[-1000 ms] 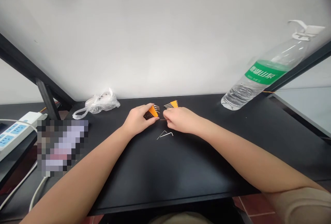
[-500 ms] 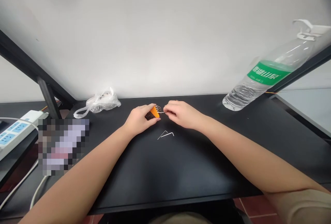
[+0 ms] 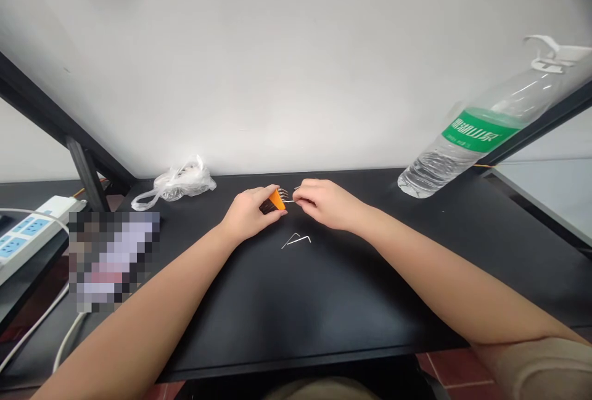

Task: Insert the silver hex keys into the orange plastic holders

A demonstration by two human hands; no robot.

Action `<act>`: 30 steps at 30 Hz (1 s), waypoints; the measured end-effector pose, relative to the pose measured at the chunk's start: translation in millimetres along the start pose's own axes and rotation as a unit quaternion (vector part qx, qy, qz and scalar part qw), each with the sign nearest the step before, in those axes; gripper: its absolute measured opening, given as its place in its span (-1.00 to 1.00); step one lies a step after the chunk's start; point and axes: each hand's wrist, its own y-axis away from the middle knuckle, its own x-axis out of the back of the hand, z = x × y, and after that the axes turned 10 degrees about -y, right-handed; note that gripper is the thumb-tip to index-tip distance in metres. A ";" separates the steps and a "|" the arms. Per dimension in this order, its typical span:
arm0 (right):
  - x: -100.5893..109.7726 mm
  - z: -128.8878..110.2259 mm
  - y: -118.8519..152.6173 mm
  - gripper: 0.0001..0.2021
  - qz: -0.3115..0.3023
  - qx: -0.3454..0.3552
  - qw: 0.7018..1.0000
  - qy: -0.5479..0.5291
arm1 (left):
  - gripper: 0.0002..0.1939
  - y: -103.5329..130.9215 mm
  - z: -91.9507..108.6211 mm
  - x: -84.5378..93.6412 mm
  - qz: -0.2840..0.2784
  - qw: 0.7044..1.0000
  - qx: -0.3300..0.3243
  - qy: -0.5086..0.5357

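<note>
Between the thumb and fingers of my left hand is an orange holder with several metal hex keys sticking out of its right side. My right hand is pinched on the end of one light metal key, whose other end meets the holder. Two loose L-shaped hex keys lie on the black table below the hands, a thin one and a brighter one beside it.
A large water bottle with a green label stands at the back right. A clear plastic bag lies at the back left. A blurred-out object and a white power strip with cables are at the left.
Both hands stay in nearly the same place. A small dark metal tip now shows above the fingers of my right hand.
</note>
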 end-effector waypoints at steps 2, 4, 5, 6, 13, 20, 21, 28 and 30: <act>0.3 -0.8 0.2 -0.77 0.000 -0.005 1.000 0.006 | -0.44 0.0 -1.1 -0.5 0.000 1.000 -0.009 -0.010; -0.1 -1.8 0.5 -0.76 0.004 -0.007 1.000 0.013 | -0.44 -0.3 -1.6 -0.8 -0.002 0.999 -0.024 -0.025; -0.6 -2.4 0.6 -0.76 0.008 -0.007 1.000 0.015 | -0.44 -0.5 -1.3 -0.9 -0.003 0.999 -0.032 -0.032; -1.5 -3.0 0.5 -0.75 0.013 -0.005 1.000 0.013 | -0.45 -0.8 -0.7 -1.0 -0.008 0.998 -0.041 -0.037; -13.1 -7.7 -3.9 -0.76 0.017 0.012 0.998 -0.060 | -0.46 -1.2 5.5 -0.7 -0.030 0.997 -0.061 -0.044; -18.0 -6.4 -2.8 -0.87 0.111 -0.099 0.971 -0.186 | -0.48 -0.2 1.6 1.5 0.000 1.000 0.005 0.007; -19.8 -6.5 -2.3 -0.87 0.107 -0.094 0.973 -0.184 | -0.49 -0.1 1.2 1.2 0.000 1.000 0.005 0.010; -32.7 -4.2 -3.1 -0.87 0.090 -0.033 0.989 -0.114 | -0.50 -0.2 3.3 -0.6 0.004 1.000 -0.005 -0.001; -33.1 -0.4 -4.3 -0.87 0.084 -0.032 0.991 -0.097 | -0.51 -0.6 4.2 0.8 -0.003 1.000 -0.008 -0.001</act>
